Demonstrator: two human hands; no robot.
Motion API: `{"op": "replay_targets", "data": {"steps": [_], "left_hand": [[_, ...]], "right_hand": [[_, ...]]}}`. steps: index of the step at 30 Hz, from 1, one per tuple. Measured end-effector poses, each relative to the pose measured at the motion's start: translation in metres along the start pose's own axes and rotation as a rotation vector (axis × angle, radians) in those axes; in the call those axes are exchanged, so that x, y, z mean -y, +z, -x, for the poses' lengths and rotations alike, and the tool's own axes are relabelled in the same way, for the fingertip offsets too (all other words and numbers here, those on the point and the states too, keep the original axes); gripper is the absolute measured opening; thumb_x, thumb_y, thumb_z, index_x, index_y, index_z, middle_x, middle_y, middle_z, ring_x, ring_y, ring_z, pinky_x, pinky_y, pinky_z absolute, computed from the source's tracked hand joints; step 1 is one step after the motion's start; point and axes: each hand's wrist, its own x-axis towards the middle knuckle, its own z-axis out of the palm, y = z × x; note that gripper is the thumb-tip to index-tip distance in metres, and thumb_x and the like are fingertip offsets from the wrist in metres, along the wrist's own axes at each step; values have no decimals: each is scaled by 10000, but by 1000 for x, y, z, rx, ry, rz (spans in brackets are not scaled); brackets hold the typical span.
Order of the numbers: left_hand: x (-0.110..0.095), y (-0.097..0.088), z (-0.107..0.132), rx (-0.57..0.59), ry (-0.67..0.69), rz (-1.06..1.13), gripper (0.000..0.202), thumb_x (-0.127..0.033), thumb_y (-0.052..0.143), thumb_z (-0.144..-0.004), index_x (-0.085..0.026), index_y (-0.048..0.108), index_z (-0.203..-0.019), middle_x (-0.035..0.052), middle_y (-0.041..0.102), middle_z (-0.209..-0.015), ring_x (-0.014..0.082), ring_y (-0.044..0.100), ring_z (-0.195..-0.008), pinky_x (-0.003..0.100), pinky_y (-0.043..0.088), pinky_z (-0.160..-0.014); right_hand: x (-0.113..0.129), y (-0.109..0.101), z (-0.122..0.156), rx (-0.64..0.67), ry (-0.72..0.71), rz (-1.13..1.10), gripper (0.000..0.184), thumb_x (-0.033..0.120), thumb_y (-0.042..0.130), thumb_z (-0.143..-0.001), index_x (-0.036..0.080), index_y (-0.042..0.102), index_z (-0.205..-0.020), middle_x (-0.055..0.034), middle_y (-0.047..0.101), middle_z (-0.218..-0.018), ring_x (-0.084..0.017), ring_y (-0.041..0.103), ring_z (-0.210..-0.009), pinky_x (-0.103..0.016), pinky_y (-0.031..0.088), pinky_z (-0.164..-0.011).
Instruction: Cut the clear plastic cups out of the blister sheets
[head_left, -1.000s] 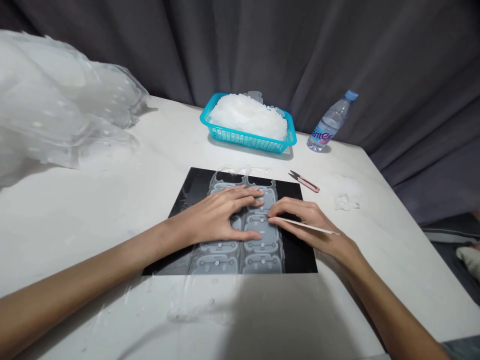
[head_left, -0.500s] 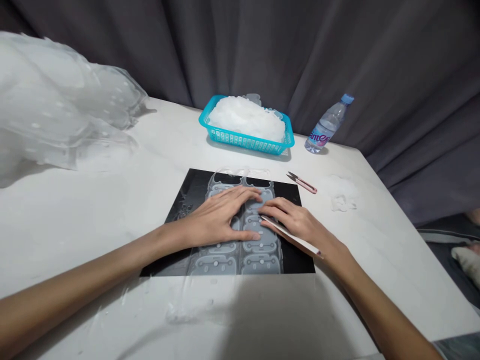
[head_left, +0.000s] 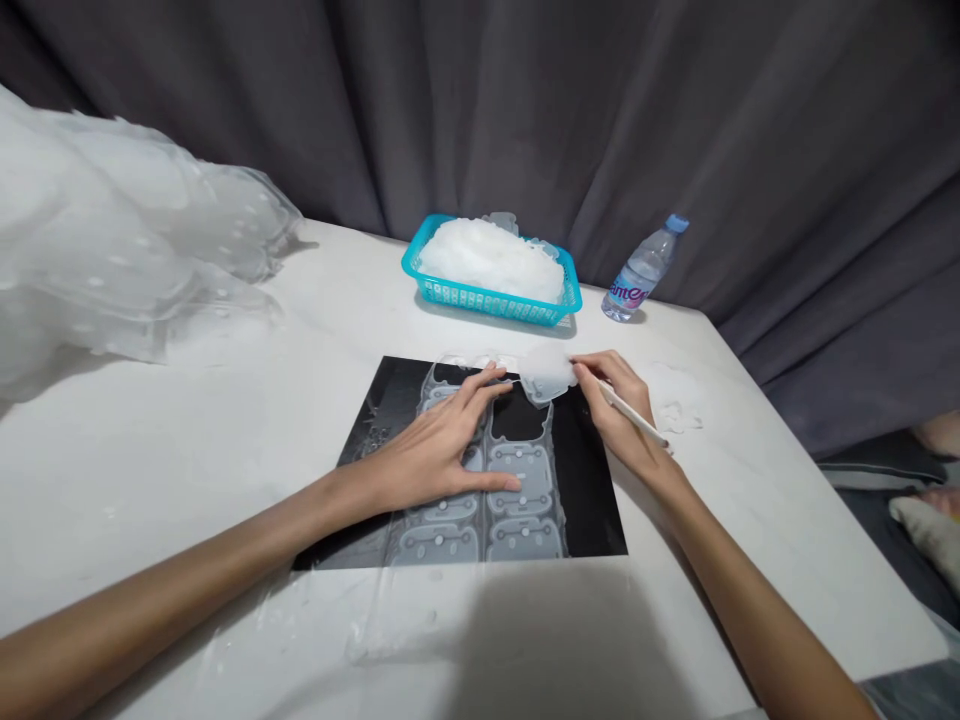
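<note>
My left hand (head_left: 439, 435) lies with fingers spread on a translucent plastic sheet (head_left: 519, 478) of rounded, moulded pieces, pressing it against a black mat (head_left: 589, 500). Between the thumb and fingers of my right hand (head_left: 622, 405) is one translucent piece (head_left: 544, 375), raised and tilted above the far right part of the sheet. A slim white pen-like tool (head_left: 636, 416) also rests in that hand, pointing back toward the wrist; its exact kind is unclear. Below the raised piece, a gap in the sheet shows the black mat.
A turquoise basket (head_left: 487, 308) heaped with translucent pieces stands at the back, left of a water bottle (head_left: 641, 275). Clear plastic sheets (head_left: 127, 240) are piled at the left. Some clear scraps (head_left: 679, 410) lie on the white table (head_left: 750, 480) at right.
My right hand has moved up and away from the sheet with one piece pulled out of it. My left hand stays on the sheet. The pink snips are now hidden from view.
</note>
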Motion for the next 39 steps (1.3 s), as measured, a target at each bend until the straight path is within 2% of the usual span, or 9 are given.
{"op": "replay_targets", "data": {"steps": [3, 5, 9, 15, 18, 21, 25, 31, 39], "left_hand": [[-6, -5, -1, -135, -85, 123, 549, -705, 498, -983, -235, 659, -1217, 105, 621, -1332, 319, 561, -1271, 524, 398, -1149], [-6, -7, -3, -166, -179, 225, 590, -650, 298, -1063, -237, 718, -1036, 75, 683, -1094, 281, 601, -1118, 504, 411, -1108], [-1, -7, -7, -154, -304, 255, 505, -670, 477, -994, -272, 766, -1107, 61, 683, -1005, 275, 603, -995, 445, 453, -965], [3, -6, -7, -82, -225, 275, 390, -575, 639, -942, -248, 725, -1136, 40, 704, -1030, 221, 593, -889, 336, 425, -783], [3, -7, -7, -102, -213, 410, 341, -521, 700, -921, -204, 642, -1030, 20, 706, -956, 187, 611, -827, 299, 416, -722], [3, -6, -7, -125, -196, 454, 311, -474, 731, -908, -197, 593, -935, -1, 683, -876, 172, 615, -792, 275, 407, -684], [2, -4, -6, -149, -130, 398, 315, -449, 706, -936, -202, 544, -827, -28, 621, -742, 161, 587, -717, 266, 399, -653], [-7, 0, 9, -161, 215, 0, 211, -258, 484, -1032, -217, 650, -909, 47, 651, -831, 205, 607, -778, 319, 442, -732], [-11, -6, 15, -357, -110, 343, 258, -425, 605, -1009, -220, 533, -869, -13, 655, -764, 118, 510, -585, 245, 393, -563]], "right_hand": [[27, -2, 16, 91, 13, -109, 174, 302, 574, -1035, 234, 732, -1063, -44, 713, -1020, -205, 666, -974, -352, 519, -883], [44, -3, 25, 264, -5, -215, 192, 308, 583, -1038, 246, 742, -1126, -41, 703, -1028, -192, 662, -959, -338, 523, -873], [57, -4, 32, 604, -19, -391, 312, 349, 581, -1051, 279, 693, -1334, -28, 680, -1007, -167, 640, -884, -323, 536, -838], [28, 11, 21, 201, -58, -77, 399, 354, 376, -1115, 265, 758, -1187, -99, 617, -1244, -252, 543, -1216, -463, 423, -1093], [24, 26, 13, 311, -68, -100, 360, 344, 381, -1115, 246, 721, -1180, -94, 659, -1166, -243, 580, -1144, -444, 432, -1052], [30, 39, 7, 449, -7, -142, 235, 346, 549, -1060, 226, 738, -988, -45, 721, -977, -222, 589, -989, -378, 449, -930], [30, 51, 0, 404, 53, -91, 192, 323, 677, -970, 207, 738, -830, -12, 717, -818, -190, 604, -851, -304, 456, -805], [7, 63, -13, 233, 87, 258, 225, 226, 507, -1005, 182, 667, -852, -107, 701, -914, -265, 597, -916, -393, 449, -864], [-10, 52, -18, 212, 0, 371, 182, 184, 459, -997, 197, 609, -894, -147, 651, -991, -308, 549, -979, -443, 439, -909]]}}
